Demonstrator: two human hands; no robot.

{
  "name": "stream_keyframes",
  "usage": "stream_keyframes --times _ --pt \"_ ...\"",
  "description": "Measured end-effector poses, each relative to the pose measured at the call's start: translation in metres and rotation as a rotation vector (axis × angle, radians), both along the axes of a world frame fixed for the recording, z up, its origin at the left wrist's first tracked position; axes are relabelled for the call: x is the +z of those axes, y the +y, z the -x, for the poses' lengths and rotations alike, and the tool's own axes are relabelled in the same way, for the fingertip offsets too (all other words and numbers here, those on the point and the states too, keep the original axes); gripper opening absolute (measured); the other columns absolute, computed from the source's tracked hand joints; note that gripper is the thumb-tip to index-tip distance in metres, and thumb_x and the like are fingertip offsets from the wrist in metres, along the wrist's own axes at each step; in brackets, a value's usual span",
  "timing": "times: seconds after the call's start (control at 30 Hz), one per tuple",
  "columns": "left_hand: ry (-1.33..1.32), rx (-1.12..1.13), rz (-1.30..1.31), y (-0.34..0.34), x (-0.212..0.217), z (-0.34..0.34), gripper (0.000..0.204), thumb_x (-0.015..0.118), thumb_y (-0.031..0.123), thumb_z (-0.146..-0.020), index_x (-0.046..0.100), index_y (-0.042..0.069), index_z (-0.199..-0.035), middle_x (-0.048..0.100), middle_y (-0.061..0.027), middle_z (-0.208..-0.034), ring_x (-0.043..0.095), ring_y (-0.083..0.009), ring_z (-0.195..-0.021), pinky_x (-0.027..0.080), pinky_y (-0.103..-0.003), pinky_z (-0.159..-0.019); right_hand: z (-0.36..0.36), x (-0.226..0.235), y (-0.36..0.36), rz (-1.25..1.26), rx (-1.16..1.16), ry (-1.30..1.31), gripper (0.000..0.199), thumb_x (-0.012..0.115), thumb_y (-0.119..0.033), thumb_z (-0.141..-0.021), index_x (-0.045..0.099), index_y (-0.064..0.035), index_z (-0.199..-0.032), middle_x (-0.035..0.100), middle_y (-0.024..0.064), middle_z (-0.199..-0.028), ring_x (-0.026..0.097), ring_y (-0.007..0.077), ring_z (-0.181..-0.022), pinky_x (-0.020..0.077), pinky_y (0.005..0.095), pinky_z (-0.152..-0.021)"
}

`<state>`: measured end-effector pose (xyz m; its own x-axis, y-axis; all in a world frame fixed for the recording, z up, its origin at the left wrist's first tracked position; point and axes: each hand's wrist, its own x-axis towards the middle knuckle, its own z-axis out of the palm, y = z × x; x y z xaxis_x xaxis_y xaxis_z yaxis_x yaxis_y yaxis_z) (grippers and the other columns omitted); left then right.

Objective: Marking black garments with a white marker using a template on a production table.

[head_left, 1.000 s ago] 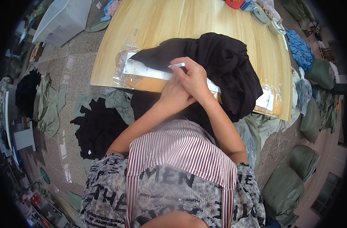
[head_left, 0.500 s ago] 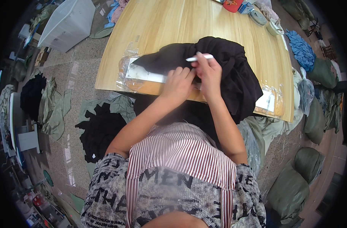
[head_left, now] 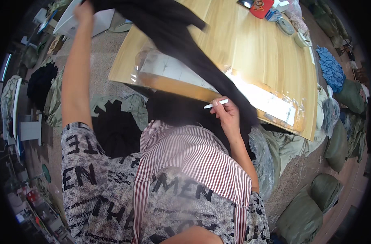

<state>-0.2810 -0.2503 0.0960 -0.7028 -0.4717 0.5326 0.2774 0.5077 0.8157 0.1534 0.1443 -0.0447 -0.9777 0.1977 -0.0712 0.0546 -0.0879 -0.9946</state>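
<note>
My left hand [head_left: 84,11] is stretched far out to the upper left and closed on one end of a black garment [head_left: 169,34]. The cloth runs slantwise from there over the wooden table, blurred by motion, and hangs past its near edge on the right. My right hand [head_left: 228,114] is at the table's near edge, pinching a slim white pen [head_left: 216,103] that points left. Black cloth lies beside and under that hand; whether the fingers also grip it, I cannot tell. More black fabric [head_left: 173,110] covers the space between the table and my striped apron [head_left: 193,150].
Paper [head_left: 169,67] is taped along the near edge of the wooden table [head_left: 250,44]. A white bin [head_left: 100,24] stands at the far left. A round tin [head_left: 285,27] and a cup [head_left: 302,38] sit at the far right. Stuffed sacks [head_left: 301,217] and cloth heaps lie on the floor.
My left hand has swung from the table to the far upper left, pulling the bunched black garment out lengthwise. My right hand has come down toward me, still with the pen.
</note>
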Motion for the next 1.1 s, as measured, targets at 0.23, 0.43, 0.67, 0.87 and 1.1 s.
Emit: stream_keyframes --times 0.23,0.43,0.67,0.87,1.1 --pt "-0.613 0.427 0.529 -0.171 -0.303 -0.3 0.032 0.056 0.019 -0.085 0.059 -0.009 -0.102 0.062 -0.0302 -0.096 0.059 -0.048 -0.093 0.047 -0.05 -0.08 0.006 -0.019 -0.02 0.136 0.151 -0.044 0.012 0.057 -0.014 -0.093 0.064 -0.0042 -0.089 0.062 0.0011 -0.07 0.048 0.0017 -0.057 0.0349 0.0161 -0.052" --pt "-0.895 -0.528 -0.419 0.004 -0.3 -0.365 0.024 0.051 -0.003 -0.083 0.063 0.004 -0.103 0.066 -0.007 -0.088 0.063 -0.0139 -0.077 0.051 -0.025 -0.068 0.008 -0.027 -0.031 0.078 0.255 -0.118 0.013 0.059 -0.016 -0.092 0.064 -0.0044 -0.091 0.063 0.0001 -0.072 0.05 0.0027 -0.061 0.038 0.0182 -0.054" --pt "-0.684 -0.771 0.449 0.067 -0.238 -0.376 0.039 0.057 -0.006 -0.068 0.059 0.0 -0.107 0.062 -0.0148 -0.104 0.058 -0.0333 -0.104 0.047 -0.037 -0.086 0.002 -0.018 -0.028 0.091 0.225 -0.091 0.013 0.055 -0.014 -0.094 0.062 -0.0034 -0.09 0.062 0.0004 -0.075 0.055 0.0057 -0.07 0.043 0.02 -0.064" --pt "-0.182 -0.724 0.519 0.07 -0.181 -0.368 0.018 0.056 -0.005 -0.079 0.059 -0.002 -0.096 0.066 -0.0123 -0.093 0.064 -0.029 -0.088 0.05 -0.036 -0.078 0.005 -0.012 -0.029 0.236 0.271 0.038 0.015 0.054 -0.009 -0.091 0.061 -0.0006 -0.102 0.062 0.0074 -0.097 0.059 0.0136 -0.09 0.0453 0.0264 -0.085" --pt "-0.494 -1.15 -0.442 0.122 -0.031 -0.342 0.004 0.06 0.003 -0.089 0.061 0.0 -0.091 0.064 0.0005 -0.085 0.058 -0.0048 -0.077 0.046 -0.019 -0.07 0.002 0.026 -0.031 -0.618 0.469 0.029 0.026 0.069 -0.019 -0.08 0.063 -0.001 -0.097 0.061 0.0125 -0.08 0.061 0.0239 -0.074 0.0484 0.0336 -0.068"
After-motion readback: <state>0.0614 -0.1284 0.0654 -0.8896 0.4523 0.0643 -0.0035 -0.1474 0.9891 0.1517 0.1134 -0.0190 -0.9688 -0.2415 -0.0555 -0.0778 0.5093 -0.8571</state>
